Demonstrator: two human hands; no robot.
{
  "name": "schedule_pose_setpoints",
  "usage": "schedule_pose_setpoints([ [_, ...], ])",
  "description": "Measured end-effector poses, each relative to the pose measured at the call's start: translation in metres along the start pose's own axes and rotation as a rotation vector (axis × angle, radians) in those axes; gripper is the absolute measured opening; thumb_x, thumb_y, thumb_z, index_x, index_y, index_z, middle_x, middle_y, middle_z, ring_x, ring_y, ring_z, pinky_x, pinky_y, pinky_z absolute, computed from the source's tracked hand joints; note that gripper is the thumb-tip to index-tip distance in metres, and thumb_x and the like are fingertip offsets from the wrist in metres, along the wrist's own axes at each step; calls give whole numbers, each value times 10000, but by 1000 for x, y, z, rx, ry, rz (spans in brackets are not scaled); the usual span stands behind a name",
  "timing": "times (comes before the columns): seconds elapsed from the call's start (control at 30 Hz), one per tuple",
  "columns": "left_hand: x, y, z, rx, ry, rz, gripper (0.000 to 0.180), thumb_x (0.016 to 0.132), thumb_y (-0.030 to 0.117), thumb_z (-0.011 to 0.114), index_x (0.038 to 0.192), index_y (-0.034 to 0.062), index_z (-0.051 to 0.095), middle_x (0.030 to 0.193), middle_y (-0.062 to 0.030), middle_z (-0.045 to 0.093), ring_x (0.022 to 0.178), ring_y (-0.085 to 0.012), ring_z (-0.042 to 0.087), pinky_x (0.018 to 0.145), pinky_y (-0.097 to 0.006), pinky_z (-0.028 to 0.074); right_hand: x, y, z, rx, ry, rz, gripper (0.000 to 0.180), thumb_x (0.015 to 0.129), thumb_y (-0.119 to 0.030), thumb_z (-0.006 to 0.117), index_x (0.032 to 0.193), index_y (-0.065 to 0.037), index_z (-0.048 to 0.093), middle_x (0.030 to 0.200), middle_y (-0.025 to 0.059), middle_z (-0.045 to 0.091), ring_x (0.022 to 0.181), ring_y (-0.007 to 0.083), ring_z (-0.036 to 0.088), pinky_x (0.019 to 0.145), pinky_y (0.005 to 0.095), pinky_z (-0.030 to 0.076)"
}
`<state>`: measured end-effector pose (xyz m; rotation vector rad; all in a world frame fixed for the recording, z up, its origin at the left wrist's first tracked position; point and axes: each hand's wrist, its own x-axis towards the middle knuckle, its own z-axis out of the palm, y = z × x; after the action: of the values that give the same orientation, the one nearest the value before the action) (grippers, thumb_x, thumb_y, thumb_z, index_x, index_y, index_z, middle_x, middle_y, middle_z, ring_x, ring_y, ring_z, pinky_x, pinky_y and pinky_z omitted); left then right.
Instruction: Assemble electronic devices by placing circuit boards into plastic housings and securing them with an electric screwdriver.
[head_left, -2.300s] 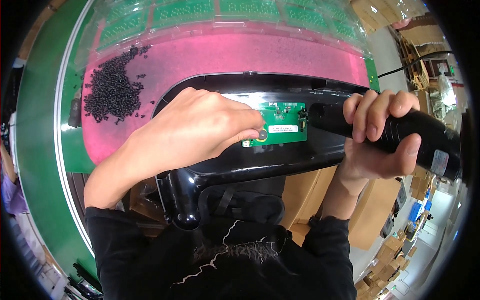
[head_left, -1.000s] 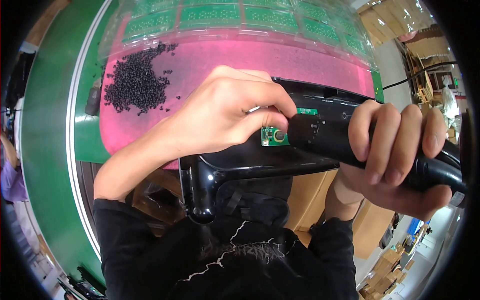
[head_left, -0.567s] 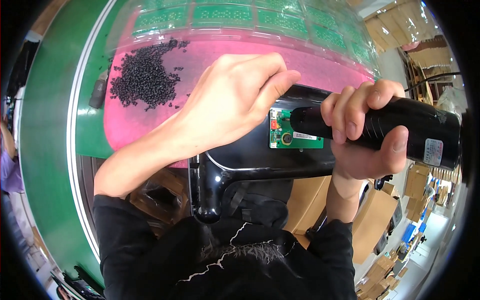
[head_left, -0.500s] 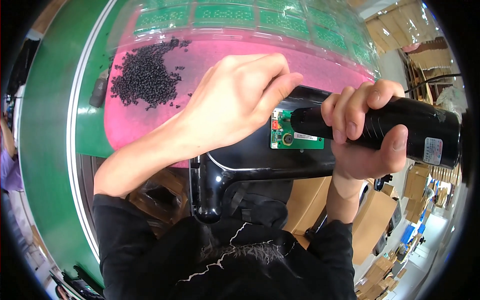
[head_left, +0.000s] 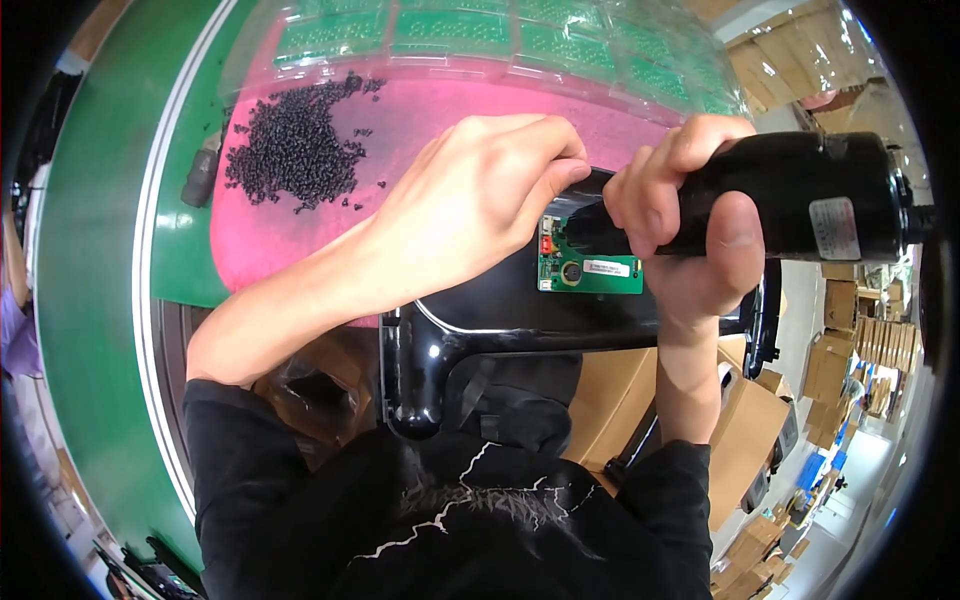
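My right hand [head_left: 690,205] is wrapped round a black electric screwdriver [head_left: 800,190], which lies nearly level across the view with its nose toward the left. That nose sits over a small green circuit board [head_left: 595,275] with a white label and a red connector. Under the board is a glossy black plastic housing [head_left: 480,295] with a rounded bar along its near side. My left hand [head_left: 490,190] is closed in a pinch just left of the screwdriver's nose, above the housing. What its fingertips hold, if anything, is hidden. The screwdriver's tip is hard to make out.
A heap of tiny black screws [head_left: 295,145] lies on the pink mat [head_left: 420,115] at the left. Clear plastic trays [head_left: 450,70] with green boards stand along the far side. A dark cylindrical piece [head_left: 200,178] rests left of the mat. Cardboard boxes [head_left: 615,400] are below right.
The screwdriver's rear end has swung away from me and its nose has shifted slightly left, my right hand moving with it. My left hand stays pinched in nearly the same place.
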<state>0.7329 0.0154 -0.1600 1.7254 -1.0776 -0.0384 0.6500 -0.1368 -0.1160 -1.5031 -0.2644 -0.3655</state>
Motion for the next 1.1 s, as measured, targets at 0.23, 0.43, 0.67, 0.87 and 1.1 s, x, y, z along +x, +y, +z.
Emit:
schedule_pose_setpoints([
  [0.23, -3, -2, -1, 55, -245, 81, 140, 783, 65, 721, 861, -18, 641, 806, -135, 663, 721, -285, 654, 623, -355, 503, -9, -24, -4, 200, 51, -202, 440, 868, -480, 565, 1017, -69, 509, 643, -21, 461, 501, 101, 415, 553, 282, 358],
  [0.43, 0, 2, 1, -113, -250, 193, 133, 774, 37, 715, 878, -20, 655, 803, -125, 669, 715, -274, 664, 614, -346, 511, -20, -53, -10, 248, 35, -300, 475, 845, -516, 591, 1049, -94, 515, 687, -45, 479, 544, 66, 448, 603, 265, 363],
  [0.67, -2, 1, 5, -175, -223, 229, 123, 771, 0, 704, 882, -22, 655, 792, -123, 671, 702, -263, 670, 619, -335, 524, -24, -53, -9, 262, -11, -322, 471, 821, -491, 646, 1053, -106, 506, 714, -51, 512, 575, 66, 497, 626, 260, 393],
  [0.87, 0, 1, 3, -260, -293, 180, 115, 777, -19, 690, 884, -29, 649, 784, -126, 669, 691, -267, 670, 617, -338, 526, -29, -49, -8, 215, 2, -355, 480, 818, -504, 667, 1041, -115, 495, 710, -58, 531, 546, 55, 499, 591, 242, 400],
  [1.1, -1, 5, 0, -34, -250, 180, 347, 729, 115, 769, 1018, 0, 615, 962, -120, 651, 921, -257, 619, 798, -358, 495, -36, -38, -4, 188, -7, -183, 471, 820, -483, 692, 1004, -110, 472, 661, -31, 523, 504, 86, 486, 544, 263, 408],
])
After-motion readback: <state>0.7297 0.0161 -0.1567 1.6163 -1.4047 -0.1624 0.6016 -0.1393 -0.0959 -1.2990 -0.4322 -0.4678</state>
